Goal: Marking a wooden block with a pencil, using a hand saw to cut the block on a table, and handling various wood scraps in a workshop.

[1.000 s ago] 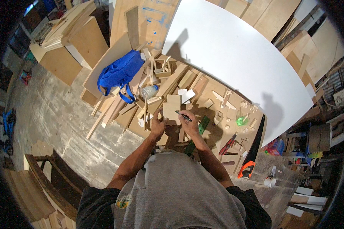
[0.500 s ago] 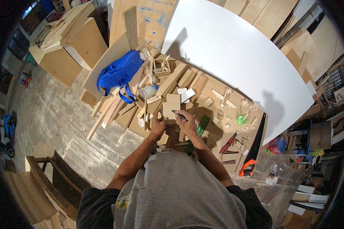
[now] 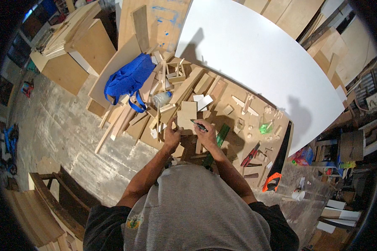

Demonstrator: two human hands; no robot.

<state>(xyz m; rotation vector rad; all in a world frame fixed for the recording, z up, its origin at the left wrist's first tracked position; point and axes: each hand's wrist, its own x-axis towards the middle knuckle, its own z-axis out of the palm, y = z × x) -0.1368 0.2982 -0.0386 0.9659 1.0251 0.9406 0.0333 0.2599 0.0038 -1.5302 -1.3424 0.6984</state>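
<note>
Between my hands is a small flat wooden board (image 3: 187, 112), pale brown with a notched outline. My left hand (image 3: 171, 136) is closed on its left edge, thumb and fingers gripping it. In my right hand (image 3: 206, 134) is a dark pen (image 3: 200, 125), pinched by the fingers, its tip pointing left at the board's right side. Whether the tip touches the wood I cannot tell. Just right of my right wrist lies a green strip (image 3: 223, 134), partly hidden under the forearm. White pieces (image 3: 203, 102) rest beyond the board.
Wood offcuts surround a blue bag (image 3: 130, 77) and a clear bottle (image 3: 162, 98) at the left. To the right lie red-handled pliers (image 3: 251, 154), a handsaw (image 3: 273, 180) with an orange handle and a green container (image 3: 265, 127). A large white panel (image 3: 255, 58) stands behind.
My right hand has shifted slightly right and down with the pen, whose tip has moved nearer the board's right edge. The left hand keeps its grip.
</note>
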